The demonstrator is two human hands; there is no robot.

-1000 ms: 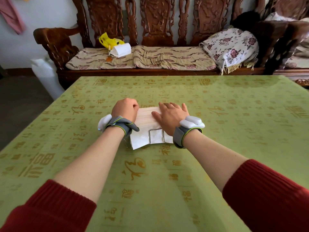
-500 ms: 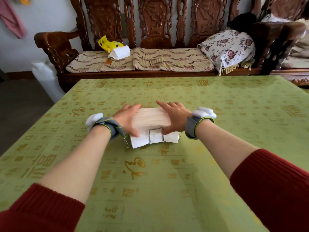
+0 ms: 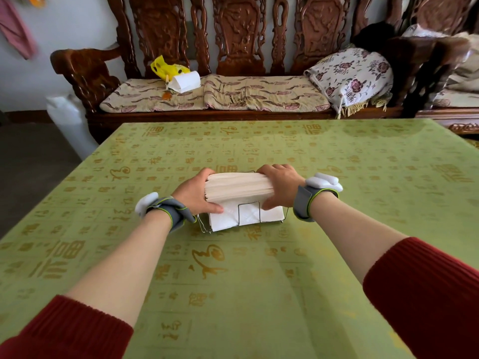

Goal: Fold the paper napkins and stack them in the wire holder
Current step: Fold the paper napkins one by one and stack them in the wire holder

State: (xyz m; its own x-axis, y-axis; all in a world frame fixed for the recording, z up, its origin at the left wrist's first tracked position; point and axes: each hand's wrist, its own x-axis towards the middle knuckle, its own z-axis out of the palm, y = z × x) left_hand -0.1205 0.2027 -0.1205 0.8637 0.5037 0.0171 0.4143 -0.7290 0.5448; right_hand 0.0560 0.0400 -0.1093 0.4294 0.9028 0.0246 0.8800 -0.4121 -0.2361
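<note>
Napkin stack (image 3: 239,187) in wire holder (image 3: 247,212), mid-table (image 3: 337,255): left hand (image 3: 195,195) and right hand (image 3: 281,186) are gripping its ends, fingers curled round.

L hand (image 3: 196,194) & R hand (image 3: 281,189) grip napkin stack (image 3: 239,189) ends in wire holder (image 3: 248,212).
</note>
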